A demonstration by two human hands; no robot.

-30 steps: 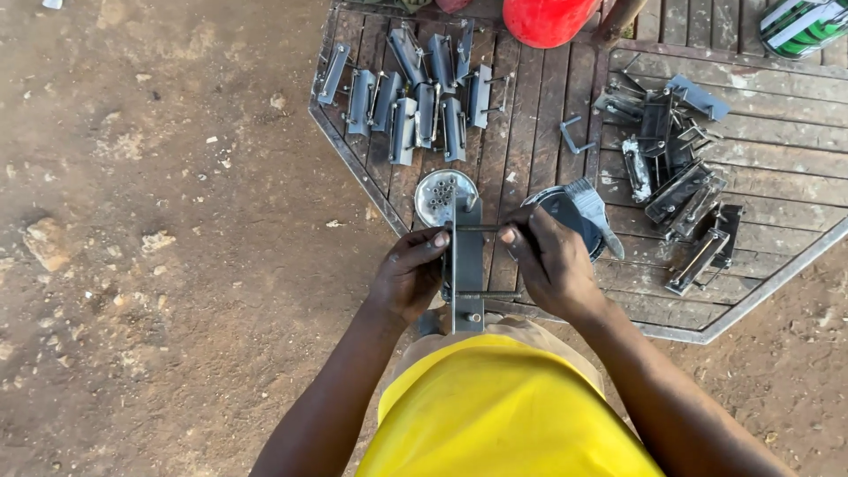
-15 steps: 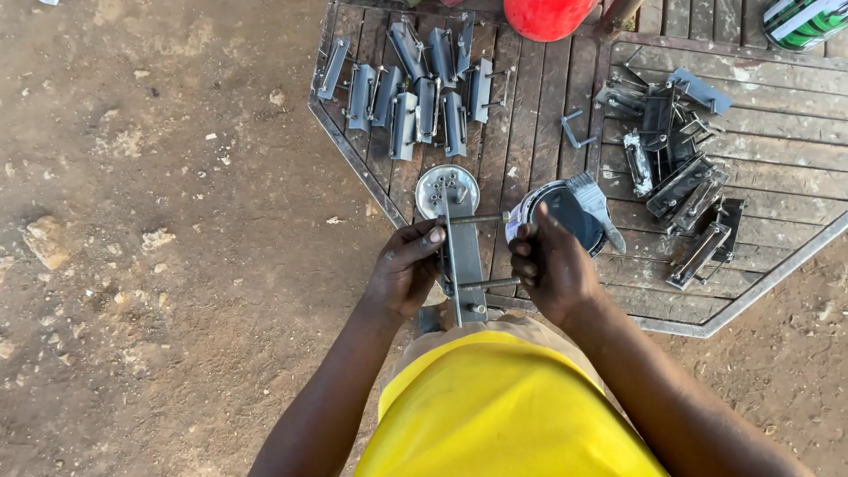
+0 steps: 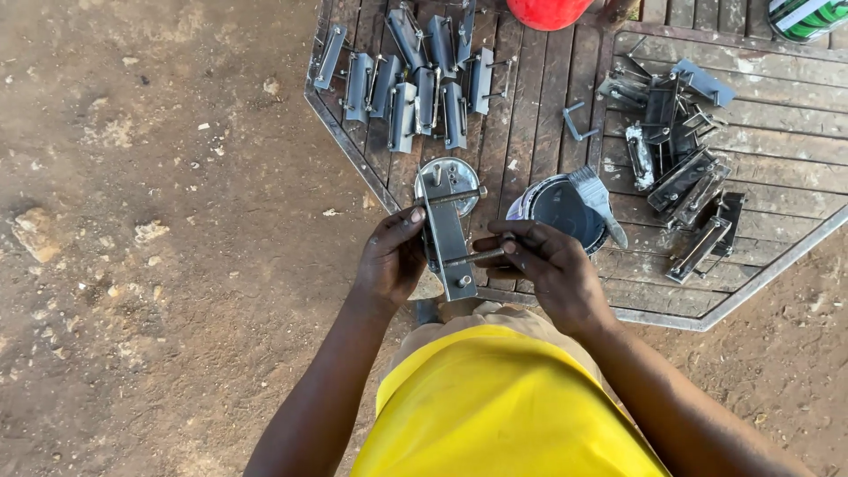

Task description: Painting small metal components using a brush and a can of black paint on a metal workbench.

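Left hand (image 3: pixel 395 261) fingers closed around the left edge of a grey metal latch plate (image 3: pixel 446 234), held upright above the knees. Right hand (image 3: pixel 541 265) fingers pinched narrow on the sliding bolt rod (image 3: pixel 473 257) crossing the plate's lower part. Just behind, on the wooden-slat desk (image 3: pixel 530 115), a round tin lid (image 3: pixel 459 172) and an open paint tin (image 3: pixel 559 208) with a brush (image 3: pixel 599 196) resting across. Farther off, a row of finished latches (image 3: pixel 415 75) at left, a loose heap of metal parts (image 3: pixel 676 150) at right. Bare dirt floor (image 3: pixel 159 247) beside.
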